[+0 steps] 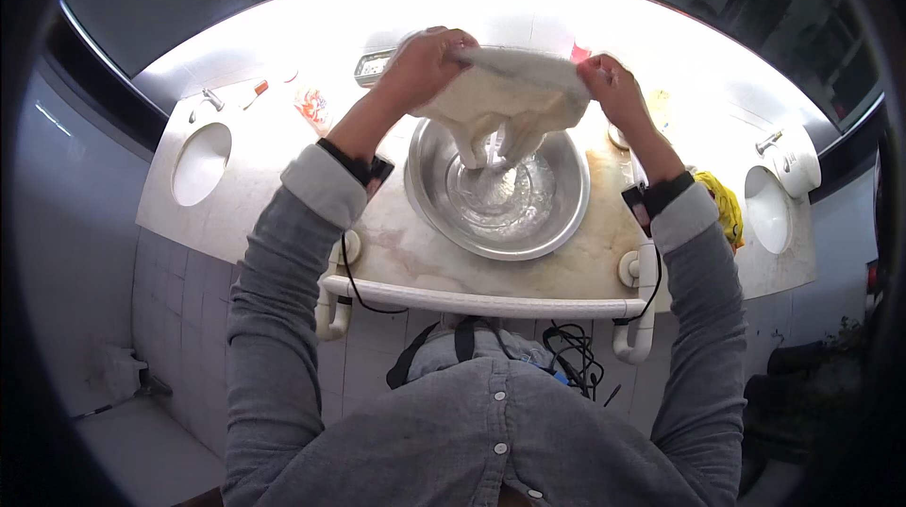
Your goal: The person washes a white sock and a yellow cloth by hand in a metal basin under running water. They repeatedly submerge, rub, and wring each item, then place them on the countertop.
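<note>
A pale cream cloth (506, 86) is stretched between my two hands above a round steel basin (432, 213). My left hand (433, 64) grips its upper left corner, and my right hand (610, 86) has hold of the upper right one. The cloth's lower edge hangs in folds over the basin, and its lower tips come close to the water (506, 199). Whether those tips touch the surface cannot be told. Ripples and bright reflections show in the water. The basin stands on a stone countertop (396, 238), between me and the mirror wall.
White grab rails (488, 300) run along the counter's front. Oval sinks flank the basin, one at left (202, 163) and one at right (768, 213). A yellow plastic bag (722, 202), a white tub (796, 163), a printed packet (311, 107) and a soap dish (371, 66) lie around. Black cables (577, 355) hang below.
</note>
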### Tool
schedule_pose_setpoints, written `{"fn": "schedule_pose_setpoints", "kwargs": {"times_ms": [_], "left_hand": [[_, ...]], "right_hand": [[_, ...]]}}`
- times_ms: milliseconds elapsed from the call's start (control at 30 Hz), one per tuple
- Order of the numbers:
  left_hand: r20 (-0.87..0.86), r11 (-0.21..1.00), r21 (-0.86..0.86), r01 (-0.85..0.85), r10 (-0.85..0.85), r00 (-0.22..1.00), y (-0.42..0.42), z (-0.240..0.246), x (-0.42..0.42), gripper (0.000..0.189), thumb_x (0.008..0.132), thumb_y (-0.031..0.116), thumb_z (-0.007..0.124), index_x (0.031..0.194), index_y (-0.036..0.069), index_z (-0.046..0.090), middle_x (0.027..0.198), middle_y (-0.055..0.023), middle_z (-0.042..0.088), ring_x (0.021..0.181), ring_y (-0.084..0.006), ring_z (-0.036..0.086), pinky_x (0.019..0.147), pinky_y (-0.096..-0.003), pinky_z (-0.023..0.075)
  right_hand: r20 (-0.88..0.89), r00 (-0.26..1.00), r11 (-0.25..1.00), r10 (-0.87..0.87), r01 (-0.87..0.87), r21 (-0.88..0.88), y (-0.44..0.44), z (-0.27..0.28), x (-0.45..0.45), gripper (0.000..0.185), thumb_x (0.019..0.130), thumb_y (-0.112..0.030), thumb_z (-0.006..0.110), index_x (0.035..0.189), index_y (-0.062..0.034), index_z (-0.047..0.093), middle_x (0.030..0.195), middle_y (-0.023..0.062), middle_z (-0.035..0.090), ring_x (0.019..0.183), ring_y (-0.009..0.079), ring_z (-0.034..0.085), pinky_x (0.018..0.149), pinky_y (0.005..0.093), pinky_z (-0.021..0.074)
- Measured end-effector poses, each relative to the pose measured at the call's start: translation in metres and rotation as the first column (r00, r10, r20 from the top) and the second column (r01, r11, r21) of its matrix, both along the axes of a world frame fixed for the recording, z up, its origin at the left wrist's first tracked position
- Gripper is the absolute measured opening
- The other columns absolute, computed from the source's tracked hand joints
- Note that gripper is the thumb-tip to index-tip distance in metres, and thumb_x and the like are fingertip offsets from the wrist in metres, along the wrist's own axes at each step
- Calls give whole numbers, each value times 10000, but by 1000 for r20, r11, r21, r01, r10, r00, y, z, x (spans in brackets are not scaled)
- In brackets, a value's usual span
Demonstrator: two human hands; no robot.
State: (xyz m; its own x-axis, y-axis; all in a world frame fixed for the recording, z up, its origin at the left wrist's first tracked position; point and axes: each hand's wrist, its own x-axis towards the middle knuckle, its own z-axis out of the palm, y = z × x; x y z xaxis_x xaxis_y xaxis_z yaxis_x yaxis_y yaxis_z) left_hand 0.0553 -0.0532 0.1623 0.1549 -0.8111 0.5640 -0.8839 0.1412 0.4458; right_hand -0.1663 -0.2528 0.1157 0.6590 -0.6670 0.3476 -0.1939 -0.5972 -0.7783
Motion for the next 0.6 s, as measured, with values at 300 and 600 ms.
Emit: {"fn": "schedule_pose_setpoints", "kwargs": {"times_ms": [300,600], "left_hand": [[187,650,753,-102,-63,980,61,-178,-76,237,729,102,519,906,162,665,883,-68,629,869,-266,595,749,-383,476],[190,258,951,-169,-59,980,49,-190,-79,230,779,310,568,985,304,669,963,-14,648,958,-247,573,791,-371,481]], "right_hand": [[-547,813,980,200,-156,126,85,-164,-46,172,757,-222,611,866,-95,653,948,168,599,917,342,562,805,405,455],[-886,362,914,289,-380,142,112,-174,-39,425,818,-501,488,1119,-217,585,1118,102,549,1084,265,501,923,527,283]]}}
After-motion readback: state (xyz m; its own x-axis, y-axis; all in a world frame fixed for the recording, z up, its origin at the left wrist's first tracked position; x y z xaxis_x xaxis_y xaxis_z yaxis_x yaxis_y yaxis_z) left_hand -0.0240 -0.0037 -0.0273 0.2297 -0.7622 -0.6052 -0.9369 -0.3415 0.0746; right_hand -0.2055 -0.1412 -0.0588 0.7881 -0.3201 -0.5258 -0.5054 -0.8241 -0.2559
